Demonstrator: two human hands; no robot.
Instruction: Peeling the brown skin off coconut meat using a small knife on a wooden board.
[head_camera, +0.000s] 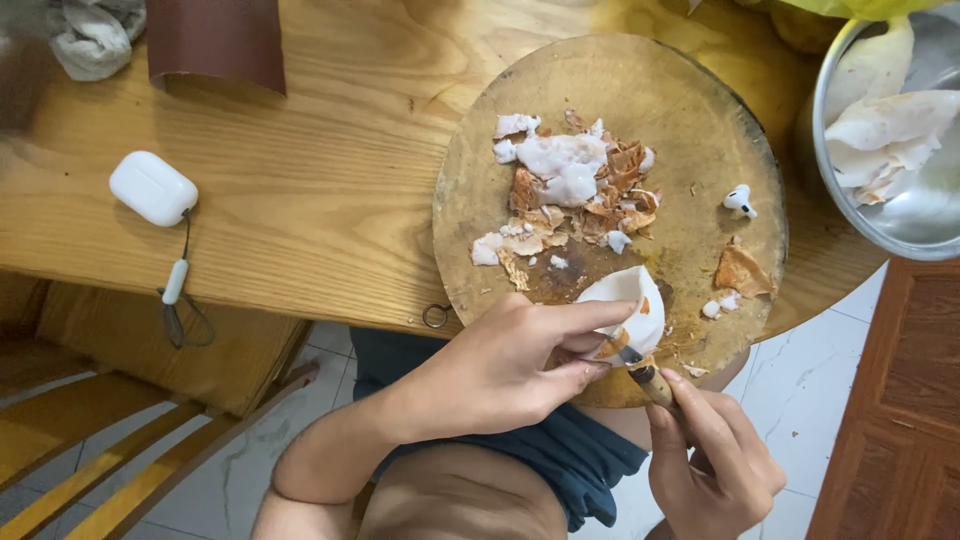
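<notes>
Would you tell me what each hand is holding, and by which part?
The left hand grips the white coconut piece by its lower edge; the right hand holds a small knife by its handle.

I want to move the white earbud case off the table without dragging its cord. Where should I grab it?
Take the white case by its two long rounded sides, coming from above. It lies flat on the wooden table, and its strap hangs over the near edge, so lift straight up.
</notes>
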